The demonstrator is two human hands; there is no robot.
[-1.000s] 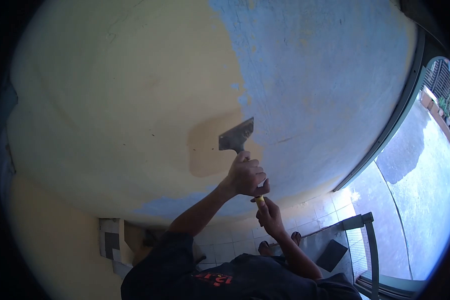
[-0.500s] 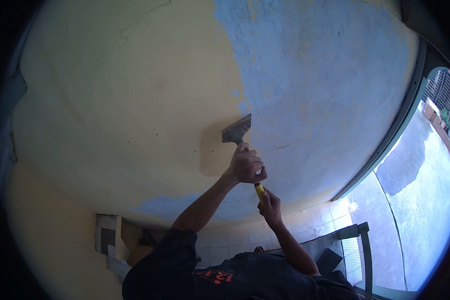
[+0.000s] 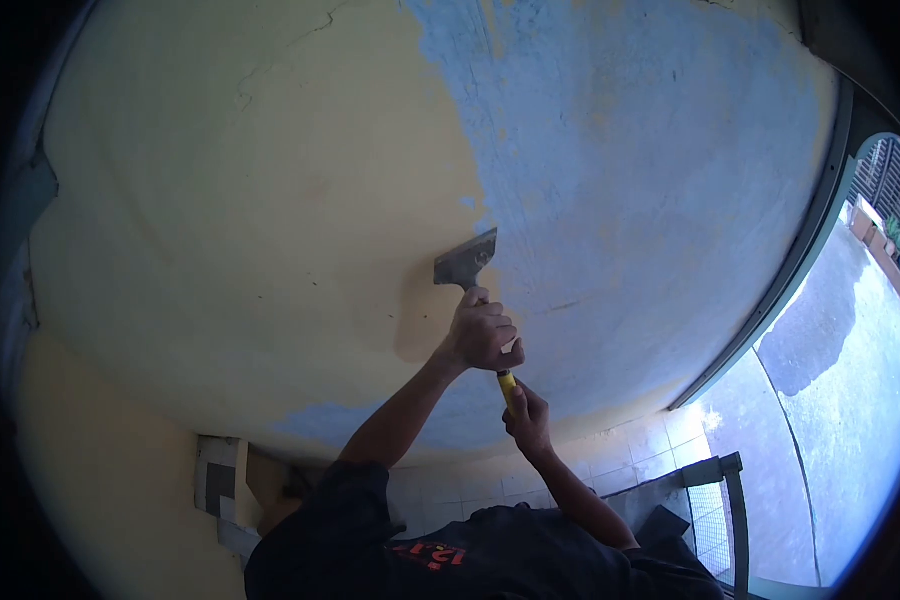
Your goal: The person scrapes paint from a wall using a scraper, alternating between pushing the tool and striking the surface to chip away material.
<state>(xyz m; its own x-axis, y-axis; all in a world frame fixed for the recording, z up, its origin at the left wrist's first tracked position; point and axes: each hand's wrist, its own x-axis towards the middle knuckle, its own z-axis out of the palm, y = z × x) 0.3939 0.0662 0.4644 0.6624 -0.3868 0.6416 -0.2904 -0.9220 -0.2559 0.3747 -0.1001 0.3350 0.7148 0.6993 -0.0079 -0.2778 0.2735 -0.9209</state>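
Both my hands hold one scraper (image 3: 465,262) against a wall. My left hand (image 3: 482,335) grips the upper part of the handle just below the metal blade. Below it, my right hand (image 3: 526,418) is closed around the yellow handle end (image 3: 507,385). The blade lies flat on the wall where bare yellow surface (image 3: 250,200) meets remaining blue paint (image 3: 640,170). A darker patch of shadow sits left of my left hand. My dark shirt (image 3: 450,560) fills the bottom of the view.
A dark curved frame (image 3: 800,260) borders the wall on the right, with sunlit pavement (image 3: 850,400) beyond it. A metal railing (image 3: 730,475) stands at the lower right over pale floor tiles (image 3: 610,450). A tiled block (image 3: 220,480) sits at the lower left.
The scraper and both hands have shifted slightly up and left along the paint edge. The grip on the handle is unchanged.
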